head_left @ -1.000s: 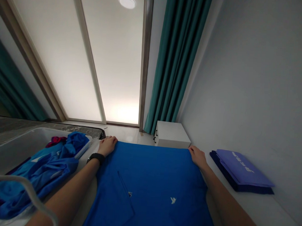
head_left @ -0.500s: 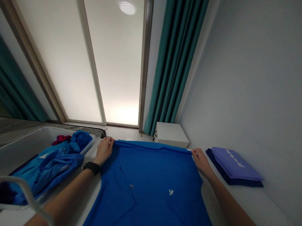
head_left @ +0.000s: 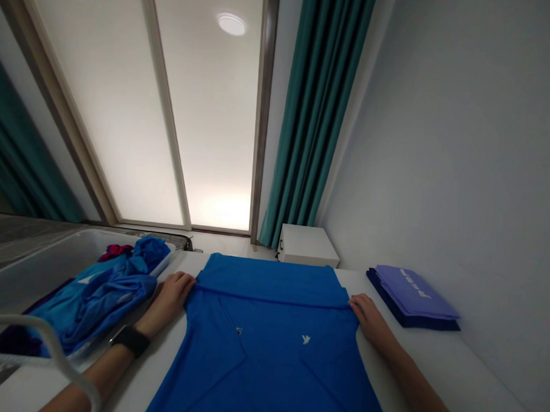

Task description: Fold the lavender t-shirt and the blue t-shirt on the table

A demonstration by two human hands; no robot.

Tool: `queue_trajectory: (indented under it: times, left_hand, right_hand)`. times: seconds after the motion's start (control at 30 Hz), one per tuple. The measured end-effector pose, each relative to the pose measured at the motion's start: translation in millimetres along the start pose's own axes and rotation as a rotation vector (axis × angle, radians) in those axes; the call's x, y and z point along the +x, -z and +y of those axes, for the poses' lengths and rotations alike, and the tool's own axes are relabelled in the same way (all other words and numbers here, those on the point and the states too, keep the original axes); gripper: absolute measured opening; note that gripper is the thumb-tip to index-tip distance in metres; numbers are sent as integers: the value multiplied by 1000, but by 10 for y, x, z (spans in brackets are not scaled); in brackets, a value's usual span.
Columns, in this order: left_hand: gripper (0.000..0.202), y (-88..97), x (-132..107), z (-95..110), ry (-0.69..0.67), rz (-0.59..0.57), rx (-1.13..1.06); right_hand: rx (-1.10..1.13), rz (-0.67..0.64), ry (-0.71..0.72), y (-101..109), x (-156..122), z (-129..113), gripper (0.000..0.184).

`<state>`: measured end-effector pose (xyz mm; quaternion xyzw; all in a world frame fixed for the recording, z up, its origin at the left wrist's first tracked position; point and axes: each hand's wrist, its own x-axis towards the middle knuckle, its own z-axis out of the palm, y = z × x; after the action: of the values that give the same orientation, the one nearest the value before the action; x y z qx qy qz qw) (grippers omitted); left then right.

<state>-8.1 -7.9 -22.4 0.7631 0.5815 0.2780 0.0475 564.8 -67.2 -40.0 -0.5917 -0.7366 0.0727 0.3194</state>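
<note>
Blue shirt [head_left: 269,345] top folded over; left hand [head_left: 170,298], right hand [head_left: 372,322] flat at crease ends, grips spread, no pinch; next move calls for smoothing crease.

1 head-worn camera looks forward and down over the blue shirt [head_left: 269,345]
</note>
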Motion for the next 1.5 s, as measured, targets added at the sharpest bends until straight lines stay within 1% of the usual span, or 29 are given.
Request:
queue_trajectory:
  times: [0.2,0.33,0.43,0.57,0.67,0.8,0.87,0.97,1.13,1.23,1.37,1.5]
  left_hand:
    - [41,86,7,116,37,-20,-43]
    - [41,104,7,137,64,-12,-65]
    - [42,99,49,137,89,4,-71]
    - [42,71,219,180,84,34,-56]
    - [40,23,438,252,89,30,-7]
    - [37,-81,771,301,197,-31,136]
    - [36,-141,908,278,235,-47,179]
    - [35,-223,1047,208,274,-73,227]
    - [37,-311,1179,117,299,-140,233]
    - [36,-347,1239,100,309,-152,192]
    - [29,-380,1276,129,308,-111,93]
    - [29,-353,1261,242,270,-43,-50]
  right_hand:
    - [-30,13,-18,6,11,-69,30]
    - [-22,19,-48,41,32,-120,31]
    - [1,7,-92,79,66,-143,29]
    - [21,34,-146,77,155,-124,28]
    - [20,68,-143,-8,221,-69,33]
    - [-7,95,-90,-159,240,22,34]
    - [-29,110,-69,-206,225,59,33]
    - [-52,119,-54,-231,205,93,32]
    - [-98,107,-45,-239,199,113,33]
    - [-111,101,-32,-239,197,108,33]
    - [-113,110,-36,-222,194,76,31]
    - [-115,98,-45,-205,188,50,31]
